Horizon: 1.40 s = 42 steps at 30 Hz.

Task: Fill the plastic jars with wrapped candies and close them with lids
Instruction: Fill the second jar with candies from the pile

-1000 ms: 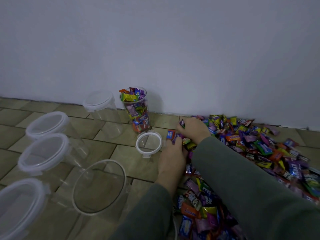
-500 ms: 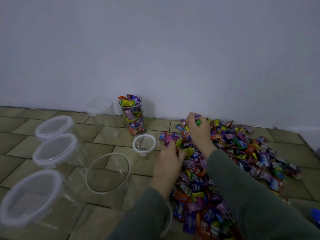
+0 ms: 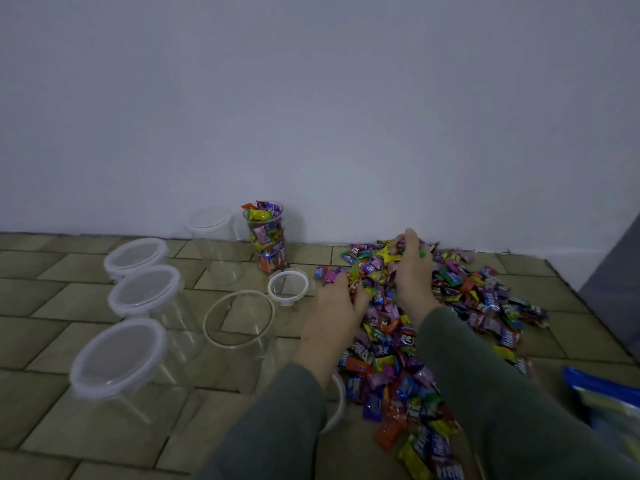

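A plain wall (image 3: pixel 311 98), pale and unmarked, fills the upper half of the view and meets the floor along a straight line. The floor (image 3: pixel 41 292) is laid with rectangular tiles of a dull olive-tan, set in staggered rows with dark grout lines between them. At the far right edge a grey slanted surface (image 3: pixel 620 271) stands against the wall; what it belongs to cannot be told. The light is dim and even, with a cool bluish cast on the wall and only soft, faint shadows on the tiles.
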Each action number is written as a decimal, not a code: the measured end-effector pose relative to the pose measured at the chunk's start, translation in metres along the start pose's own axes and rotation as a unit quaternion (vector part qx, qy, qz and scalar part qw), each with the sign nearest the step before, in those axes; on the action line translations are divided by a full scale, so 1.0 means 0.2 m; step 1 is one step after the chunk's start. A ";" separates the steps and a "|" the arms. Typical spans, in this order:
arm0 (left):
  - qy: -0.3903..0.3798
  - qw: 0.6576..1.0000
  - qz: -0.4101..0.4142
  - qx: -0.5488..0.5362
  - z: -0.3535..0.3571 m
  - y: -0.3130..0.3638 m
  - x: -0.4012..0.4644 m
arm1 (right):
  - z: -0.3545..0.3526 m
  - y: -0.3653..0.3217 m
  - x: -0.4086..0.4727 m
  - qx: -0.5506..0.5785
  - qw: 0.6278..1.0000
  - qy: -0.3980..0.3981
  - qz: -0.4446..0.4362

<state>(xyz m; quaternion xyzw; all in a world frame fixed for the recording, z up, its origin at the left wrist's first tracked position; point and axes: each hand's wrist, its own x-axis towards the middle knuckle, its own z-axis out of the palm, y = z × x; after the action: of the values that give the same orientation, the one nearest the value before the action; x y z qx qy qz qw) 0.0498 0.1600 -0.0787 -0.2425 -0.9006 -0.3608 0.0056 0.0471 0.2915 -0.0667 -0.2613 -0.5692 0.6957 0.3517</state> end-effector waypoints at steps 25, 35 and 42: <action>0.245 0.953 0.055 -0.169 -0.62 -0.42 -0.15 | 0.55 -0.19 -0.59 0.415 0.887 -0.035 0.200; 0.183 0.961 0.100 -0.184 -0.53 -0.40 -0.17 | 0.57 -0.12 -0.59 0.381 0.913 0.041 0.139; 0.173 0.970 0.123 -0.117 -0.43 -0.47 -0.13 | 0.56 -0.12 -0.56 0.358 0.929 0.053 0.072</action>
<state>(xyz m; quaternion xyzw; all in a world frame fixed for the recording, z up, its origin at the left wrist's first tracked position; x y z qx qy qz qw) 0.0179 0.0339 -0.0801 -0.2843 -0.8005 -0.4968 0.1778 0.0355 0.1387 -0.0224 -0.1950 -0.2426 0.8620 0.4001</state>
